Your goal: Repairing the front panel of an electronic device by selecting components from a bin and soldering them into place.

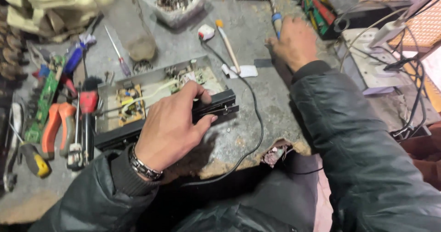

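On the worn grey workbench [257,44], the left hand [172,124] grips the front edge of an opened black electronics chassis [138,108], fingers curled over the top of its black front panel and thumb pressed beneath, so the panel is pinched between them. Inside the chassis lie a yellowish circuit board [130,104] and a pale cable. Farther back on the bench, the right hand [294,41] closes around a blue-handled tool [277,22], its fingers wrapped tight on the handle. Between the hands, a black cord [257,117] runs across the bench, near a wooden-handled brush [228,44] and a small white scrap of paper [243,71]. At the left edge lie orange-handled pliers [57,126], a red-handled screwdriver [87,117] and a green circuit strip [43,101]. A clear plastic tub [177,5] of small metal parts stands at the top. A colourful flat red, green and yellow package [317,7] lies near the right hand.
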